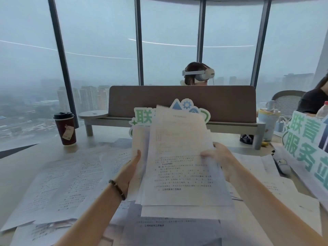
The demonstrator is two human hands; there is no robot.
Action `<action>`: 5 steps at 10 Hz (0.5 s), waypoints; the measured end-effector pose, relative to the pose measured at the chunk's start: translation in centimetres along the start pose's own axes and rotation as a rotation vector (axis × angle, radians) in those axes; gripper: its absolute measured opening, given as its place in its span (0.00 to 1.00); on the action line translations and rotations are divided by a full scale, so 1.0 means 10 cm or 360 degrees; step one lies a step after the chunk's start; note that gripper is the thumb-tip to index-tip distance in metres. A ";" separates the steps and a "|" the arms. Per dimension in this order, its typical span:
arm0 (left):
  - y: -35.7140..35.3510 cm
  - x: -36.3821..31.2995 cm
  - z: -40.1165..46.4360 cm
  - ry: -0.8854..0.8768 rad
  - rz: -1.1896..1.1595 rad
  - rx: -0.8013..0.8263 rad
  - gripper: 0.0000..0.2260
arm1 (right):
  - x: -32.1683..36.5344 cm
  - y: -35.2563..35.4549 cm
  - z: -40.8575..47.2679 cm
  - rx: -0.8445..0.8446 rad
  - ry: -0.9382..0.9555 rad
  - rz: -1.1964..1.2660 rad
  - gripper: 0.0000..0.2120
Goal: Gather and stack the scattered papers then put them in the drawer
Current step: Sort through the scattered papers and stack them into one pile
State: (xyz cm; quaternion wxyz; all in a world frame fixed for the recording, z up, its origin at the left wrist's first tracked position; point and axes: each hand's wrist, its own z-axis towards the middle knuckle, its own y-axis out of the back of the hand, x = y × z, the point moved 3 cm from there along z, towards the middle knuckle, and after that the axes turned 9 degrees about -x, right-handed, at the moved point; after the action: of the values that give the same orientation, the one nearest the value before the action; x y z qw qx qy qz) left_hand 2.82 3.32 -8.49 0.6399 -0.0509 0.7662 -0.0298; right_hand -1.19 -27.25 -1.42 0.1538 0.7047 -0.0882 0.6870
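White printed sheets (58,189) lie scattered on the desk (21,167) from 6 to 9 o'clock. Above them, the left hand (132,167) and right hand (219,157) grip a paper stack (179,166) by its edges. A maroon coffee cup (65,128) stands at 10 o'clock.

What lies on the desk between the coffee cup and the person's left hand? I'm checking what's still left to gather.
In the head view, loose printed sheets lie scattered on the desk between the coffee cup and the left hand.
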 end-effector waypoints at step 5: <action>-0.26 -0.20 -0.43 -0.0026 -0.0137 0.0309 0.15 | -0.26 -0.32 -0.23 0.0179 0.0006 0.0071 0.11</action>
State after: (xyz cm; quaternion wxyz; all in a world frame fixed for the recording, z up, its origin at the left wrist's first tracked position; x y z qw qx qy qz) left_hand -0.97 0.90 -5.46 0.6461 -0.0217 0.7517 -0.1308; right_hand -2.40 -23.69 -4.30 0.0989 0.7089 -0.0648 0.6953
